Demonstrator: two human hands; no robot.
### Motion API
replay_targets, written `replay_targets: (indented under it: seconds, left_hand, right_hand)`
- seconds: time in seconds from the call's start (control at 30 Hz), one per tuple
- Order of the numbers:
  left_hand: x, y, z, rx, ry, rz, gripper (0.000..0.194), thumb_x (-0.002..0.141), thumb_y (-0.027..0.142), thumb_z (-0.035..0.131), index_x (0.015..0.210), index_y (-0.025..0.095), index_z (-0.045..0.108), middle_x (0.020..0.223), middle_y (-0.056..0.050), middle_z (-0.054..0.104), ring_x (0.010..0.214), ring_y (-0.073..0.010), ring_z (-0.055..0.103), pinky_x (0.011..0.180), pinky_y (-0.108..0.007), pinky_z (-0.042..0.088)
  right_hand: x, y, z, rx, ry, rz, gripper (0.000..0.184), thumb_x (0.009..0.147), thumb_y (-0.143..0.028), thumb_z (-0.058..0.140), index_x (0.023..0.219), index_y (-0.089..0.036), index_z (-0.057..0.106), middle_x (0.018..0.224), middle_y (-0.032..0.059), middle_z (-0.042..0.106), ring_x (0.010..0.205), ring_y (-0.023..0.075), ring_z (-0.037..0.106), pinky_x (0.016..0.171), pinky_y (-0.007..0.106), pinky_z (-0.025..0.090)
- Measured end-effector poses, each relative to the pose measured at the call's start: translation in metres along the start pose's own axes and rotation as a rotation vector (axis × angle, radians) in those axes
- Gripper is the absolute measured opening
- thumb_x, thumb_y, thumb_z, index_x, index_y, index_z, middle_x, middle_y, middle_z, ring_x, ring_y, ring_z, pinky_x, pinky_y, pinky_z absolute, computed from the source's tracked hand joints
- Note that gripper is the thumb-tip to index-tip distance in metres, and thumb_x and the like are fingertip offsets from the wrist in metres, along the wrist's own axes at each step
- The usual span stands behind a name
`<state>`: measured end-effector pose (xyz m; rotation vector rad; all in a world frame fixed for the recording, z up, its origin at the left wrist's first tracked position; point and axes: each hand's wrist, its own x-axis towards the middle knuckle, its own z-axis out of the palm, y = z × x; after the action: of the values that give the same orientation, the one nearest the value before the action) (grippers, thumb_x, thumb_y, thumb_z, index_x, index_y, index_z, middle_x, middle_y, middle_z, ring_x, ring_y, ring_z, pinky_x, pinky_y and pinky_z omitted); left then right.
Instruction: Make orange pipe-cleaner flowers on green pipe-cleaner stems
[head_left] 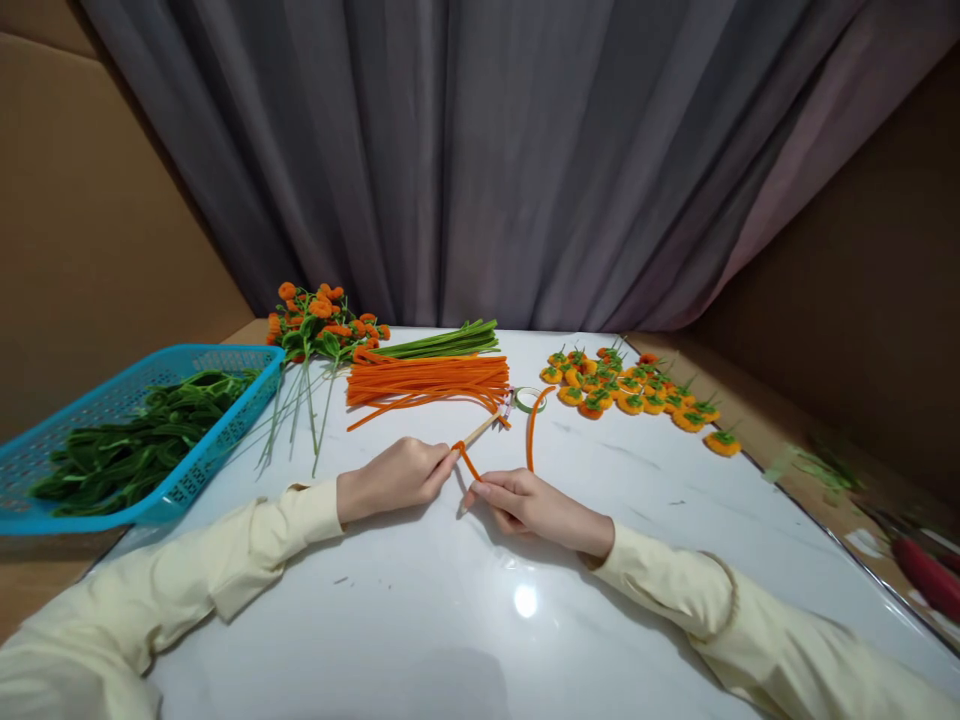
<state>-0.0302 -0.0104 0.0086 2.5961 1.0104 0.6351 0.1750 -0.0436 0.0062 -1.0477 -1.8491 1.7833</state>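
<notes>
At the near edge of the white table (360, 640), small dark specks lie on the glossy top, and two pale yellow sleeves (277, 535) reach in from both sides. Just ahead, about mid-table, the right hand (525, 503) grasps a fuzzy orange strip (469, 463) between thumb and fingers; a length of orange strip also rises in a curve behind this hand. The left hand (405, 478) is closed in a pinch on a thin pale stick (481, 430), and the orange strip loops around the stick at the fingertips. The stick slants away, its far end near scattered orange strips.

At the right edge, a red-handled tool (928, 577) lies partly in view; blur prevents identification. On the left, a blue basket (180, 500) contains dark green leaf-like pieces (142, 435). Beyond the hands, a tape roll (530, 401) lies just beside the end of a stack of orange strips (424, 378). To its right sits a group of yellow and orange flower heads (631, 403) with green tops. Behind the stack lie green stems (442, 343); left of these, a bunch of orange flowers (321, 308) rests. A grey curtain (480, 160) hangs at the back.
</notes>
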Motion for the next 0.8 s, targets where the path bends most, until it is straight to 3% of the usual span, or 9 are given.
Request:
replay_targets:
  seconds: [0.13,0.3,0.43,0.53,0.67,0.8]
  left_hand:
    - [0.004,0.005,-0.024,-0.059,-0.115,-0.041,0.037,0.085,0.023,0.041,0.049,0.017,0.034,0.039,0.005,0.031,0.036,-0.0058,0.026,0.041,-0.021,0.018]
    - [0.004,0.013,-0.055,-0.208,-0.294,-0.112,0.036,0.082,0.018,0.042,0.047,0.017,0.033,0.03,0.006,0.036,0.027,-0.0043,0.032,0.035,-0.017,0.021]
    - [0.001,0.026,-0.068,-0.162,-0.286,-0.036,0.035,0.076,0.014,0.045,0.044,0.017,0.032,0.031,0.006,0.032,0.029,-0.0036,0.029,0.035,-0.017,0.019]
    - [0.0,0.032,-0.073,-0.215,-0.377,-0.077,0.033,0.075,0.013,0.045,0.044,0.017,0.034,0.031,0.006,0.033,0.028,-0.0037,0.03,0.033,-0.016,0.02]
    - [0.001,0.026,-0.078,-0.453,-0.614,-0.282,0.032,0.077,0.017,0.046,0.046,0.017,0.038,0.03,0.006,0.035,0.025,-0.0054,0.033,0.03,-0.016,0.021]
    - [0.004,0.014,-0.07,-0.881,-0.769,-0.415,0.039,0.077,0.024,0.053,0.043,0.019,0.035,0.031,0.007,0.026,0.023,-0.0059,0.027,0.026,-0.018,0.017]
  right_hand:
    - [-0.001,0.0,-0.001,0.022,-0.04,-0.047,0.042,0.09,-0.048,0.042,0.089,-0.01,0.06,0.043,-0.0099,0.032,0.037,0.005,0.023,0.039,0.02,0.019]
    - [-0.001,0.002,-0.001,-0.023,-0.095,-0.063,0.042,0.091,-0.049,0.041,0.09,-0.012,0.06,0.043,-0.0096,0.033,0.038,0.0048,0.024,0.041,0.019,0.022]
    - [-0.002,0.001,0.0,-0.137,-0.094,-0.105,0.045,0.092,-0.05,0.039,0.093,-0.012,0.063,0.047,-0.0077,0.038,0.042,0.0056,0.029,0.044,0.019,0.027]
    - [-0.006,-0.006,0.001,-0.245,-0.087,-0.182,0.045,0.092,-0.05,0.039,0.088,-0.012,0.064,0.049,-0.0058,0.041,0.046,0.0067,0.035,0.049,0.02,0.031]
    - [-0.013,-0.016,-0.003,-0.257,-0.086,-0.214,0.045,0.091,-0.051,0.04,0.084,-0.013,0.063,0.05,-0.0053,0.04,0.047,0.0074,0.036,0.049,0.02,0.031]
    - [-0.014,-0.018,-0.008,-0.204,-0.063,-0.226,0.043,0.09,-0.05,0.042,0.081,-0.013,0.061,0.049,-0.0062,0.038,0.045,0.0066,0.033,0.048,0.02,0.029]
